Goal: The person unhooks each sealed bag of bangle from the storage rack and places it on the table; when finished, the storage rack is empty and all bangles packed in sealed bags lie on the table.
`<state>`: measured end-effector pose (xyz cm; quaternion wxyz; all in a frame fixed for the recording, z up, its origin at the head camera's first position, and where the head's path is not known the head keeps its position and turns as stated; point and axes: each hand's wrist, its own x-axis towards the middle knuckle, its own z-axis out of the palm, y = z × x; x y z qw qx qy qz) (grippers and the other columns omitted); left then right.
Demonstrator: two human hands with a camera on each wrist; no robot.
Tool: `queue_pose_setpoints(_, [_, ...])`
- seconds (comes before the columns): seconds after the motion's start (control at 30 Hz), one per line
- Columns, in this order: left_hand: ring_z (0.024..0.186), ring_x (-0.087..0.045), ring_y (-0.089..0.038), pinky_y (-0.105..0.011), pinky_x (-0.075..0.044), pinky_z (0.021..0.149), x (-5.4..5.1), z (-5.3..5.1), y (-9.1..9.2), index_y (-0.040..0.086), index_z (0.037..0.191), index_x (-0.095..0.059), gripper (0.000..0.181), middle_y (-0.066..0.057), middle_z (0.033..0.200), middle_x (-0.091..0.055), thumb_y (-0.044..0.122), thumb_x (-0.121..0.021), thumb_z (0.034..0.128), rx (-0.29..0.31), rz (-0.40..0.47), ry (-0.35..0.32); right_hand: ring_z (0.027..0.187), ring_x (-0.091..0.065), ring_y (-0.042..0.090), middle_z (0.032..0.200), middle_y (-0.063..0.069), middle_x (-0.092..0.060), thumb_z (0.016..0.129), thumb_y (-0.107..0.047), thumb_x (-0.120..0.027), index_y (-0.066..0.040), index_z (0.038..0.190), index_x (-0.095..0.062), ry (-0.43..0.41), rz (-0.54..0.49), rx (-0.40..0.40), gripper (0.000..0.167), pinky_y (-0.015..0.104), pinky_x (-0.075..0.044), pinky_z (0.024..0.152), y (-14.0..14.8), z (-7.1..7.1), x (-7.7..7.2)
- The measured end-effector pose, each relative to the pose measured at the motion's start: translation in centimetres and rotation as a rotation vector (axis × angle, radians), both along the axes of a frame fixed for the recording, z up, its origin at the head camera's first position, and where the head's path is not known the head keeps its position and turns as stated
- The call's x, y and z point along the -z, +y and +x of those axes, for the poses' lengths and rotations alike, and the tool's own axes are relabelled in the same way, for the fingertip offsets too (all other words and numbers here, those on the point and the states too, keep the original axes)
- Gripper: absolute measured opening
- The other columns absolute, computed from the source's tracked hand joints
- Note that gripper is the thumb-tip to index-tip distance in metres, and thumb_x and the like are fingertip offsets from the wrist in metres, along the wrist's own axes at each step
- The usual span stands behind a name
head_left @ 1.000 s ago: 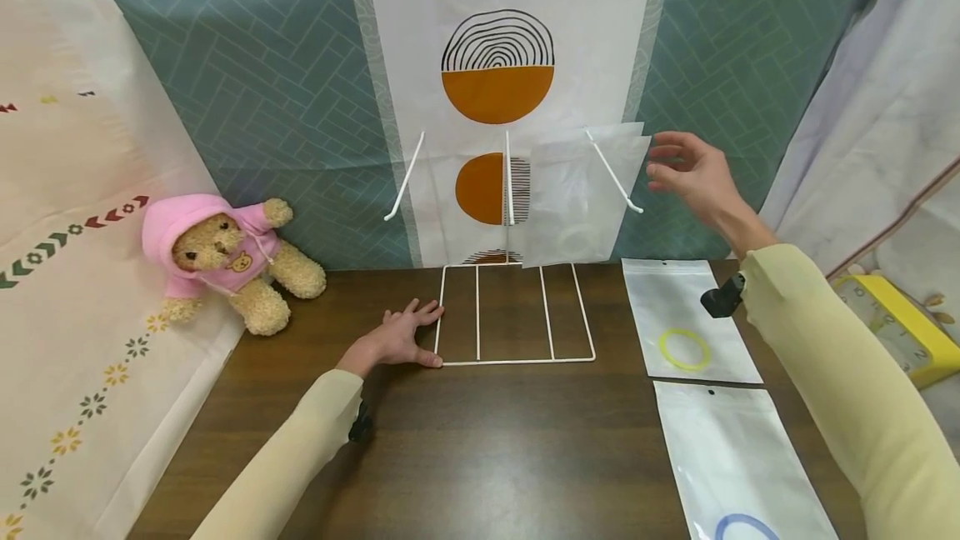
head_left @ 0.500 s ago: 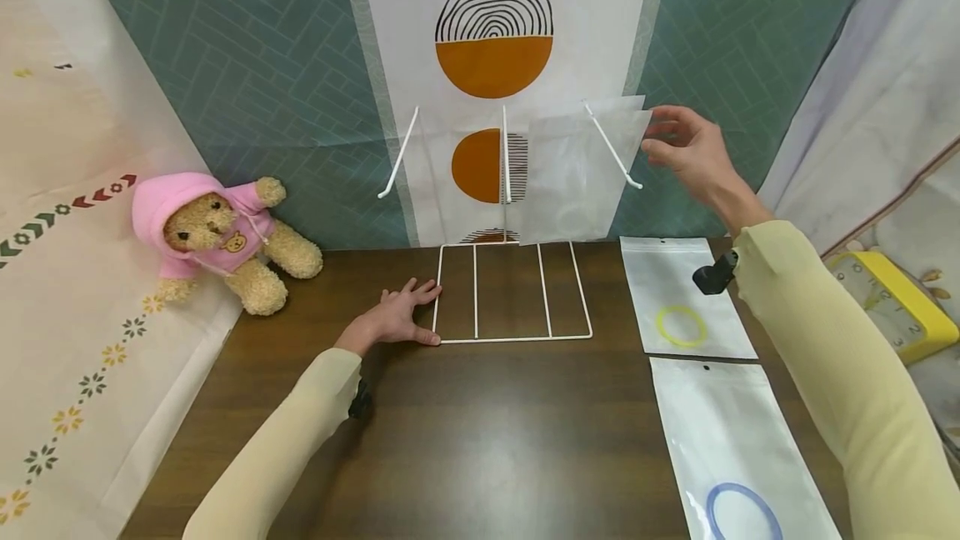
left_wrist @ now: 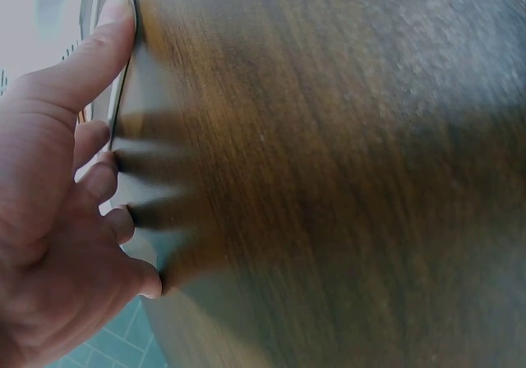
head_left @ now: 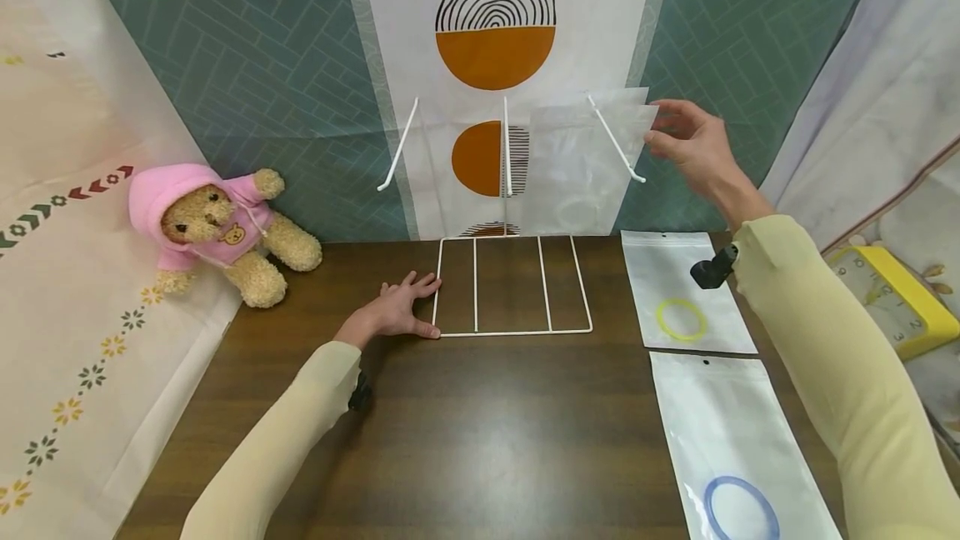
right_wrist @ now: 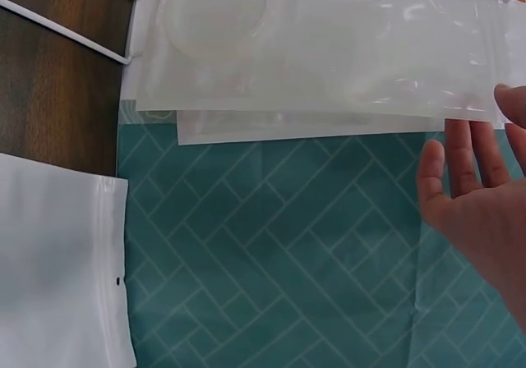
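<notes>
At far left on the dark wooden tabletop [head_left: 465, 432], a teddy bear [head_left: 217, 232] in a pink hoodie leans against white cloth. Next, the left hand [head_left: 393, 308] spreads, gripping nothing, touching the base of a white wire rack [head_left: 517, 332]; only the left wrist view shows its thumb up close along the bar. On the rack's right prong hang translucent bags [head_left: 581, 157]; a pale ring [right_wrist: 209, 54] in the front one, faint from the head, is clear from the right wrist. That view also shows the right hand's [head_left: 693, 148] fingers reaching behind the front bag, thumb before it; whether they pinch cannot be told. Further right, two white pouches [head_left: 712, 415] lie flat, bearing yellow and blue rings, with a yellow clock [head_left: 892, 298] beyond.
</notes>
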<state>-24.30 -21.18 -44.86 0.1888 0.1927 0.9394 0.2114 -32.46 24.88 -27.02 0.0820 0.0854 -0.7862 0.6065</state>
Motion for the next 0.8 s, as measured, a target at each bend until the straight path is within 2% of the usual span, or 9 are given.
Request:
queue_pose_setpoints(0.2, [0.147,-0.009,-0.05,-0.072,-0.001,0.109,0.04,0.03,0.05,0.011,0.159,-0.029,0.102,-0.012,0.165,-0.017,0.046,-0.083,0.0796,-0.004,-0.004,-0.008,0.099,-0.061,0.014,0.108,-0.002,-0.065,0.094,-0.005,-0.069,-0.015,0.132,-0.064,-0.004,-0.088,-0.012,0.04,0.019,-0.051,0.077,-0.13,-0.13,0.32])
queue_pose_setpoints(0.6, [0.145,-0.013,-0.053,-0.072,-0.003,0.109,-0.12,0.02,0.05,0.011,0.159,-0.029,0.101,-0.013,0.165,-0.017,0.046,-0.083,0.0799,-0.003,-0.007,0.009,0.103,-0.061,0.02,0.114,0.005,-0.064,0.094,0.0,-0.068,-0.012,0.127,-0.067,-0.059,-0.221,-0.081,0.035,0.025,-0.054,0.084,-0.38,-0.27,0.11])
queue_pose_setpoints(0.73, [0.144,-0.013,-0.054,-0.072,-0.003,0.109,-0.09,0.08,0.02,0.011,0.158,-0.03,0.101,-0.013,0.165,-0.018,0.045,-0.083,0.08,0.002,-0.006,0.017,0.103,-0.061,0.02,0.116,0.007,-0.064,0.095,0.0,-0.066,-0.011,0.126,-0.067,-0.058,-0.227,-0.1,0.034,0.026,-0.054,0.085,-0.39,-0.29,0.16])
queue_pose_setpoints(0.8, [0.145,-0.013,-0.054,-0.073,-0.003,0.109,-0.06,0.14,0.0,0.011,0.158,-0.03,0.101,-0.013,0.165,-0.018,0.045,-0.083,0.08,0.003,-0.004,0.018,0.105,-0.061,0.021,0.121,0.008,-0.063,0.095,-0.002,-0.067,-0.012,0.127,-0.067,-0.066,-0.229,-0.107,0.034,0.029,-0.053,0.089,-0.43,-0.3,0.18])
